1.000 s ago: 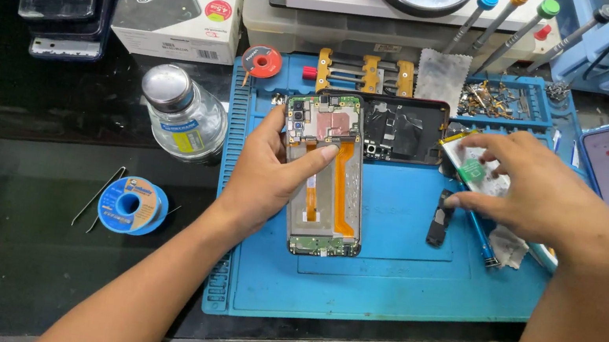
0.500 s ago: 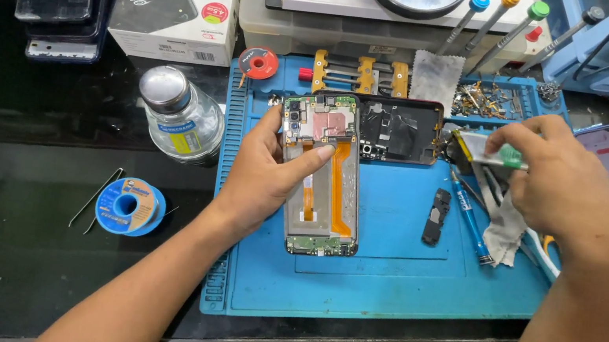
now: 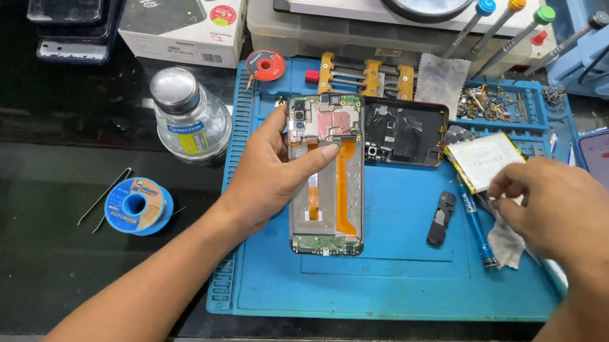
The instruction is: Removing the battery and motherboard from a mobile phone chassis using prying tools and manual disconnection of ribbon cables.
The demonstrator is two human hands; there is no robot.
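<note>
We see our left hand (image 3: 272, 178) pressing an opened phone (image 3: 328, 174) flat on the blue mat (image 3: 384, 285), thumb across its frame, near the mat's left edge. Our right hand (image 3: 567, 220) hovers by the mat's right edge, fingers pinched above a grey cloth (image 3: 505, 243) and a blue screwdriver (image 3: 479, 231). A small black part (image 3: 441, 218) lies between the hands. A glass bottle (image 3: 189, 119) and a solder spool (image 3: 137, 205) sit on the desk left of the mat.
</note>
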